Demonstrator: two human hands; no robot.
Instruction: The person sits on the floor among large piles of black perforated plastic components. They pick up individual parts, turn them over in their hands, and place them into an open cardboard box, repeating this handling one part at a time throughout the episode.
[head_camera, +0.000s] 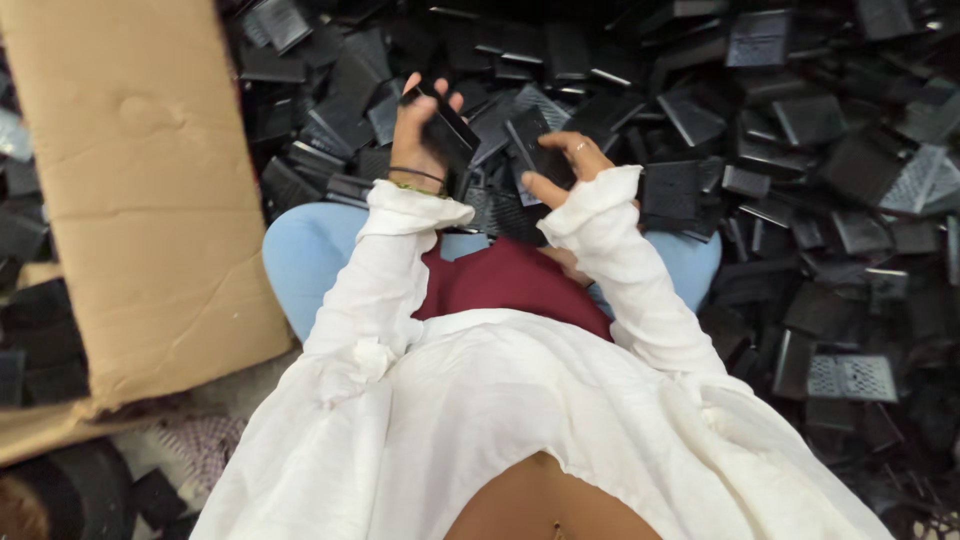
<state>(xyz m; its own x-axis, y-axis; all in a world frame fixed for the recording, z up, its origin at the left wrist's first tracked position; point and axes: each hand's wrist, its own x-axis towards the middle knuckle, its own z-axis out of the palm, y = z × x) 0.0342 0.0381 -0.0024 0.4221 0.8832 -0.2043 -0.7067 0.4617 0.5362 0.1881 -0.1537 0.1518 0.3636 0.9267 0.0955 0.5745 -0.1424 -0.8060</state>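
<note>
My left hand (418, 135) is raised and grips a flat black rectangular plastic piece (447, 128) by its edge. My right hand (562, 165) holds a second black plastic piece (534, 148) a little to the right, thumb underneath. The two pieces are close together but apart. Both hands hover over a large heap of similar black plastic parts (700, 120). White sleeves cover both arms, and a dark bracelet sits on the left wrist.
A big flattened brown cardboard sheet (140, 200) lies at the left. A light blue round seat (300, 255) shows under me. Black parts, some with grille patterns (852, 377), cover the floor to the right and behind.
</note>
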